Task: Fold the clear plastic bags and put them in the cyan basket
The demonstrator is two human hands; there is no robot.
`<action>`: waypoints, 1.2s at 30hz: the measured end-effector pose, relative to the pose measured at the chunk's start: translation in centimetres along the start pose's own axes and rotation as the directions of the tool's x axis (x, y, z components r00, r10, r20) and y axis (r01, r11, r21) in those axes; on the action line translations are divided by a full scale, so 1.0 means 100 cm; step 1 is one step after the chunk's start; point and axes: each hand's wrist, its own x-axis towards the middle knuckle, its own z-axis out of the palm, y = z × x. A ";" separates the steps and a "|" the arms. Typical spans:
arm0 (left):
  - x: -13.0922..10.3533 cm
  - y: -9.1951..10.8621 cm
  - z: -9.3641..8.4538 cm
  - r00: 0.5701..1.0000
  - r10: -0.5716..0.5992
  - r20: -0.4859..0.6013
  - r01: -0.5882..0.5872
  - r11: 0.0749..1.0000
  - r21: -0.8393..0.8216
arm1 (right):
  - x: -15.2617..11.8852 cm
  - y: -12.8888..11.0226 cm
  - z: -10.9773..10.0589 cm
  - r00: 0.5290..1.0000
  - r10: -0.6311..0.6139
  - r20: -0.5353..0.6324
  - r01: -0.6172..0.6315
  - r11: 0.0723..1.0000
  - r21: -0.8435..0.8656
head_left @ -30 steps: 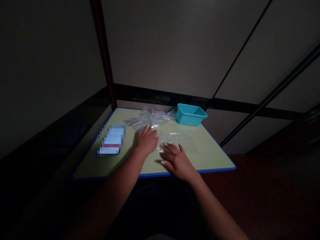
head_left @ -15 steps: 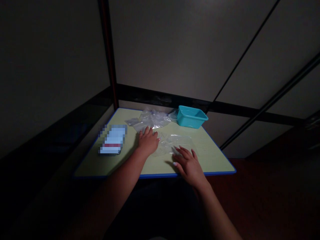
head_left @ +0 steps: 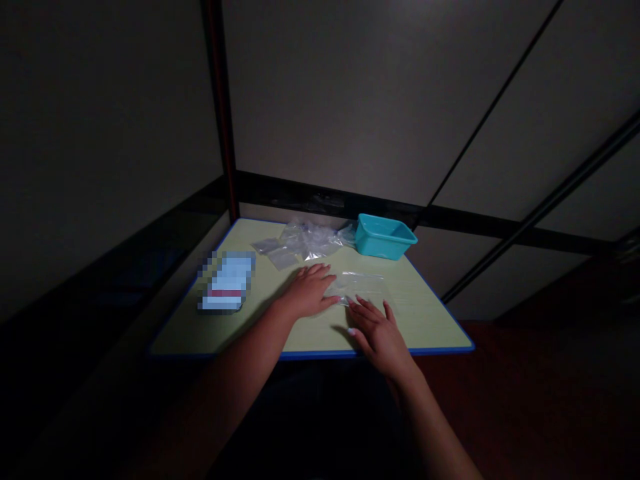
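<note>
A clear plastic bag (head_left: pixel 367 285) lies flat on the small table (head_left: pixel 430 313). My left hand (head_left: pixel 311 292) rests palm down over the bag's left part, its fingers stretched out to the right. On the bag's near edge lie the fingertips of my right hand (head_left: pixel 377 330), which is open with the fingers spread. The two hands are close together but apart. Part of the bag is hidden beneath the left hand. Beyond the left hand sits a heap of crumpled clear plastic bags (head_left: pixel 313 240), with a flat piece (head_left: pixel 284 257) at its near left.
At the back right of the table stands a turquoise basket (head_left: pixel 383 239), touching or close to the plastic. A phone-like device (head_left: pixel 227 283), blurred out, is at the left edge. Panelled walls (head_left: pixel 325 133) close in behind and on the left.
My left hand has come nearer and to the right, from beside the plastic heap onto the bag, its fingers turning rightward. The right hand has hardly moved.
</note>
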 end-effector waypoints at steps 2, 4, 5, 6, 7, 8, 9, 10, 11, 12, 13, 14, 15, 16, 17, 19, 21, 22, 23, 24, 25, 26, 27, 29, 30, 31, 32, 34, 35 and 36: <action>0.000 0.001 0.000 0.998 0.055 0.012 -0.054 0.998 -0.029 | 0.001 0.000 -0.003 1.000 -0.001 -0.002 0.001 1.000 0.006; -0.001 0.002 0.000 0.997 0.081 0.020 -0.080 0.996 -0.040 | 0.002 0.000 -0.004 1.000 -0.001 -0.007 0.001 1.000 0.011; -0.001 0.003 0.000 0.996 0.090 0.022 -0.089 0.995 -0.044 | 0.003 0.001 -0.005 1.000 0.000 -0.009 0.000 1.000 0.015; -0.002 0.005 -0.001 0.995 0.099 0.022 -0.098 0.994 -0.050 | 0.004 0.001 -0.006 1.000 0.000 -0.010 0.000 1.000 0.018; -0.002 0.006 -0.001 0.994 0.110 0.021 -0.109 0.992 -0.056 | 0.004 0.001 -0.006 1.000 0.001 -0.011 -0.001 1.000 0.022; -0.002 0.007 -0.002 0.993 0.119 0.019 -0.117 0.991 -0.063 | 0.005 0.001 -0.006 1.000 0.001 -0.013 -0.001 1.000 0.025; -0.003 0.008 -0.002 0.992 0.125 0.018 -0.123 0.990 -0.068 | 0.005 0.001 -0.007 1.000 0.001 -0.014 -0.001 1.000 0.028; -0.003 0.009 -0.002 0.992 0.129 0.019 -0.127 0.989 -0.069 | 0.006 0.001 -0.007 1.000 0.001 -0.015 -0.001 0.999 0.032; -0.003 0.010 -0.002 0.991 0.134 0.021 -0.132 0.989 -0.068 | 0.007 0.001 -0.008 1.000 0.002 -0.016 -0.001 0.999 0.035; -0.003 0.011 -0.002 0.990 0.142 0.022 -0.140 0.988 -0.067 | 0.007 0.001 -0.009 1.000 0.003 -0.016 -0.003 0.999 0.038; -0.002 0.012 -0.002 0.988 0.151 0.023 -0.149 0.987 -0.065 | 0.008 0.001 -0.009 1.000 0.006 -0.015 -0.005 0.999 0.041; -0.002 0.013 -0.002 0.987 0.159 0.021 -0.157 0.986 -0.063 | 0.009 0.001 -0.010 1.000 0.008 -0.013 -0.007 0.999 0.043; -0.002 0.013 -0.002 0.986 0.166 0.017 -0.165 0.984 -0.062 | 0.010 0.001 -0.010 1.000 0.011 -0.012 -0.010 0.999 0.045; -0.002 0.013 -0.001 0.986 0.168 0.012 -0.167 0.984 -0.061 | 0.010 0.002 -0.011 1.000 0.013 -0.012 -0.013 0.999 0.046; -0.001 0.013 -0.001 0.986 0.166 0.007 -0.165 0.985 -0.059 | 0.011 0.003 -0.011 1.000 0.014 -0.013 -0.014 0.999 0.047; 0.000 0.011 0.000 0.989 0.150 0.002 -0.150 0.987 -0.056 | 0.012 0.005 -0.010 1.000 0.016 -0.019 -0.015 0.999 0.052; 0.001 0.008 0.000 0.991 0.137 0.008 -0.136 0.989 -0.062 | 0.013 0.008 -0.008 1.000 0.018 -0.022 -0.016 0.998 0.063; 0.002 0.007 0.000 0.991 0.131 0.012 -0.129 0.989 -0.067 | 0.013 0.009 -0.007 1.000 0.019 -0.023 -0.017 0.997 0.070; 0.003 0.005 0.000 0.992 0.125 0.017 -0.124 0.989 -0.075 | 0.013 0.010 -0.006 1.000 0.019 -0.024 -0.017 0.997 0.079; 0.004 0.003 -0.001 0.992 0.121 0.020 -0.119 0.989 -0.085 | 0.013 0.012 -0.005 1.000 0.018 -0.024 -0.015 0.996 0.088; 0.005 0.001 -0.001 0.993 0.118 0.020 -0.115 0.989 -0.096 | 0.013 0.013 -0.005 1.000 0.016 -0.024 -0.013 0.995 0.098; 0.006 -0.001 -0.002 0.993 0.114 0.017 -0.111 0.988 -0.107 | 0.013 0.014 -0.004 1.000 0.014 -0.024 -0.012 0.994 0.107; 0.007 -0.002 -0.002 0.994 0.113 0.012 -0.110 0.987 -0.120 | 0.012 0.016 -0.004 1.000 0.015 -0.023 -0.012 0.993 0.116; 0.008 -0.004 -0.002 0.993 0.118 -0.003 -0.117 0.982 -0.148 | 0.010 0.019 -0.004 1.000 0.021 -0.018 -0.019 0.992 0.127; 0.008 -0.005 -0.002 0.993 0.120 -0.013 -0.121 0.979 -0.164 | 0.008 0.021 -0.004 1.000 0.028 -0.015 -0.025 0.991 0.129; 0.009 -0.005 -0.002 0.992 0.122 -0.022 -0.124 0.975 -0.184 | 0.006 0.023 -0.003 0.999 0.034 -0.014 -0.032 0.991 0.129; 0.009 -0.005 -0.002 0.992 0.124 -0.030 -0.128 0.970 -0.205 | 0.004 0.026 -0.003 0.999 0.041 -0.013 -0.039 0.991 0.128; 0.009 -0.006 -0.001 0.992 0.119 -0.038 -0.125 0.959 -0.255 | 0.000 0.033 -0.002 0.998 0.055 -0.013 -0.053 0.991 0.123; 0.009 -0.006 -0.001 0.993 0.114 -0.039 -0.121 0.951 -0.284 | -0.003 0.036 -0.001 0.998 0.061 -0.014 -0.059 0.991 0.119; 0.009 -0.007 0.001 0.993 0.109 -0.039 -0.115 0.942 -0.314 | -0.005 0.040 -0.001 0.998 0.066 -0.014 -0.064 0.991 0.114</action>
